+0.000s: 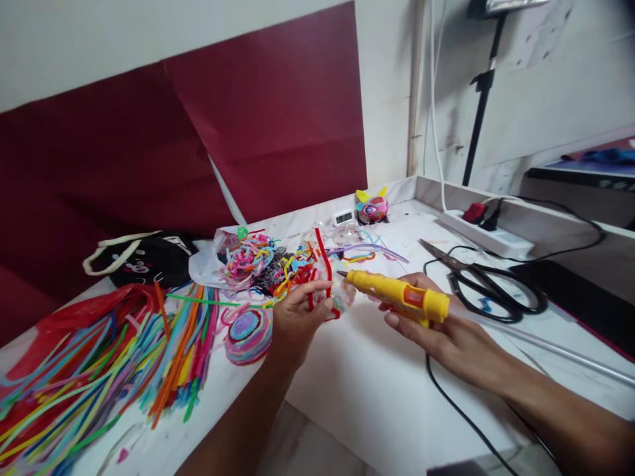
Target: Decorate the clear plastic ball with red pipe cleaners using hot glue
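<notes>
My right hand [441, 337] is wrapped round a yellow hot glue gun [397, 291], with a long clear glue stick [540, 340] out of its back end. Its dark nozzle points left, close to a red pipe cleaner [323, 254]. Between thumb and fingers, my left hand [302, 317] pinches this bent red pipe cleaner against a clear, rounded plastic piece [343, 296]. Part of that piece is hidden behind my fingers. Just left of my left hand lies a round coil of coloured pipe cleaners [248, 336].
Bundles of pipe cleaners [183, 350] lie at left beside a red plastic bag [59, 324]. Black-handled scissors [481, 281] and a white power strip [486, 235] are at right. A colourful horned figure [373, 206] and a small digital clock [343, 217] stand at the back.
</notes>
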The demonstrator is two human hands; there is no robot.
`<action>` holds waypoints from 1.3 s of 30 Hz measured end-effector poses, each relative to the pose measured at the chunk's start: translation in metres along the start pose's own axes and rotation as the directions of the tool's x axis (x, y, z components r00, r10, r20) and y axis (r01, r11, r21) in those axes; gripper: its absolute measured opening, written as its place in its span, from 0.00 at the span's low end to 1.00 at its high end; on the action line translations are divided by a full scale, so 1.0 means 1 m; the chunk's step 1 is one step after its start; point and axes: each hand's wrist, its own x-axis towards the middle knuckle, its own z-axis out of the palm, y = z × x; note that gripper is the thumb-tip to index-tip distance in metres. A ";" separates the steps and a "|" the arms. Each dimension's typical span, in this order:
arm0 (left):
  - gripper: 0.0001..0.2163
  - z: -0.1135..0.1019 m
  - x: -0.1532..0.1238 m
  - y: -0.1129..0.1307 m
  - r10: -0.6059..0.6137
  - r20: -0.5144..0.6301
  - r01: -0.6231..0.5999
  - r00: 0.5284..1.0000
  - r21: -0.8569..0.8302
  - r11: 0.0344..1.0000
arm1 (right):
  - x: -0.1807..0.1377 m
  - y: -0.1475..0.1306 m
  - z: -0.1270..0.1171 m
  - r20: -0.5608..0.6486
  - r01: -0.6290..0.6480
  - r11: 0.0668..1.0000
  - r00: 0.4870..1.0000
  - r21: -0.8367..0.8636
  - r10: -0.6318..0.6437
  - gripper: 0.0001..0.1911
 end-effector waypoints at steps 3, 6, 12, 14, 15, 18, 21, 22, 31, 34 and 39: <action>0.12 -0.002 0.000 -0.002 0.024 0.045 -0.024 0.999 0.017 1.000 | -0.001 0.000 0.000 0.011 0.009 1.000 1.000 0.016 -0.009 0.15; 0.11 -0.005 0.000 -0.006 0.062 0.091 -0.065 0.994 0.027 0.997 | -0.002 0.001 0.000 0.009 0.042 0.999 0.999 -0.002 -0.042 0.13; 0.10 -0.006 0.001 -0.009 0.094 0.105 -0.100 0.990 0.050 0.994 | -0.001 0.000 0.000 0.013 0.076 0.997 0.997 0.008 -0.076 0.11; 0.10 -0.005 0.000 -0.008 0.099 0.098 -0.105 0.990 0.062 0.992 | 0.000 -0.001 0.000 0.016 0.075 0.997 0.997 0.010 -0.075 0.11; 0.10 -0.005 0.000 -0.007 0.101 0.092 -0.108 0.991 0.067 0.992 | 0.000 -0.001 0.000 0.016 0.074 0.997 0.997 0.008 -0.074 0.11; 0.10 -0.003 -0.001 -0.005 0.101 0.079 -0.106 0.992 0.074 0.992 | 0.001 -0.001 0.000 0.015 0.076 0.997 0.997 0.007 -0.076 0.11; 0.10 -0.003 -0.001 -0.004 0.097 0.084 -0.103 0.992 0.073 0.992 | 0.000 0.001 0.000 0.019 0.074 0.997 0.997 0.013 -0.074 0.11; 0.10 -0.003 -0.001 -0.004 0.097 0.088 -0.103 0.991 0.071 0.992 | 0.000 0.001 0.000 0.022 0.069 0.998 0.997 0.010 -0.069 0.11; 0.11 -0.002 -0.002 -0.005 0.074 0.091 -0.080 0.993 0.065 0.995 | -0.004 0.003 0.001 0.045 0.043 0.999 0.998 -0.004 -0.043 0.11; 0.11 -0.002 -0.002 -0.004 0.063 0.086 -0.069 0.994 0.066 0.995 | -0.004 0.004 0.001 0.034 0.039 0.999 0.999 -0.003 -0.039 0.11; 0.11 -0.001 -0.002 -0.002 0.061 0.088 -0.068 0.994 0.077 0.995 | -0.005 0.006 0.001 0.005 0.055 0.998 0.998 -0.007 -0.055 0.10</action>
